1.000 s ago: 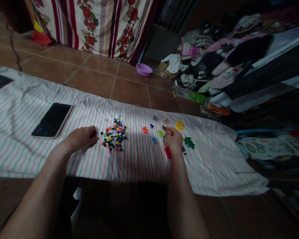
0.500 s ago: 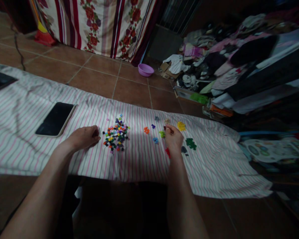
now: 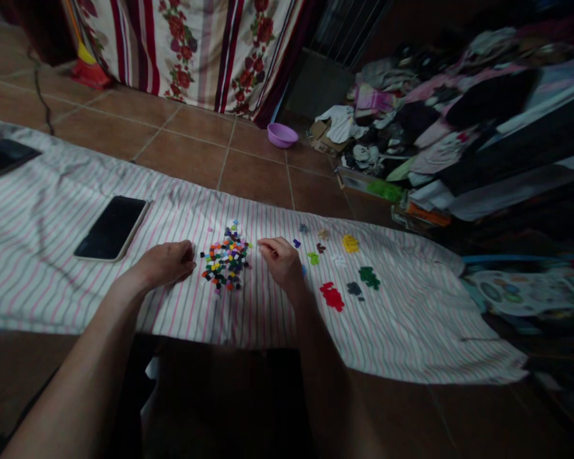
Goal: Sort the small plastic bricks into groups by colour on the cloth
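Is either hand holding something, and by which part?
Cannot tell: the left hand and right hand show nothing held, but could hide something small.

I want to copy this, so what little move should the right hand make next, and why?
Probably reach a bit left and pinch one from the mixed-colour pile: the right hand is just beside it, and red pieces and yellow pieces lie in separate single-colour groups to the hand's right.

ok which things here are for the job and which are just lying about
For the job:
mixed pile of small pieces, between left hand and right hand
red cluster
yellow cluster
green cluster
other single-colour clusters

Just lying about:
phone
dark device at left edge
purple bowl
heaped clothes
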Motion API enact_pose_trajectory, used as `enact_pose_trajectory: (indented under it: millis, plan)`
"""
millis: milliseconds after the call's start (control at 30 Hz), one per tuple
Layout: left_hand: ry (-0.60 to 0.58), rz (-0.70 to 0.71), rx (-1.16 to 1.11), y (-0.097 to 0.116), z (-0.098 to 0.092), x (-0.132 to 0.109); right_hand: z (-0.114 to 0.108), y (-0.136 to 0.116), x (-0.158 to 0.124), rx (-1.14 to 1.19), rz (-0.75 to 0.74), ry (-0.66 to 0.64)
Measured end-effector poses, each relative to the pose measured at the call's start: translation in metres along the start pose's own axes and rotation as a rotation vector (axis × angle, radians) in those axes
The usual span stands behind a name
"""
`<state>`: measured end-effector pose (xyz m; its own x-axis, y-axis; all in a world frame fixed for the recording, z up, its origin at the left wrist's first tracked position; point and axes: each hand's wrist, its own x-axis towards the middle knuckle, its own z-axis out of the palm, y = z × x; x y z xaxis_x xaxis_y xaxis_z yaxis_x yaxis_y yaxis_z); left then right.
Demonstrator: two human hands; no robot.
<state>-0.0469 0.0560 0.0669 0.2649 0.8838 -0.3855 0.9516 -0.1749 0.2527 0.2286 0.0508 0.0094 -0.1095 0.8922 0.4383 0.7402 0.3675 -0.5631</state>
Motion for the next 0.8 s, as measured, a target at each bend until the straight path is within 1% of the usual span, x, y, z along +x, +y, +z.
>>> enact_pose_trajectory:
  millis: [167, 300, 433, 667, 800]
  plan:
    - [-0.009, -0.002, 0.03, 0.0, 0.001, 0.0, 0.019, -0.009, 0.002, 0.037, -0.046, -0.097]
    - [-0.01, -0.002, 0.048, -0.001, 0.001, 0.001, 0.027, -0.009, 0.004, 0.027, -0.068, -0.135]
    - [-0.021, 0.015, 0.047, -0.001, 0.001, 0.001, 0.028, -0.008, 0.003, 0.015, -0.089, -0.157]
    - [-0.034, 0.021, 0.057, -0.002, 0.002, 0.002, 0.025, -0.011, 0.003, -0.029, -0.049, -0.221]
    - [-0.04, -0.002, 0.074, 0.0, 0.002, 0.002, 0.024, -0.013, 0.003, -0.039, -0.03, -0.248]
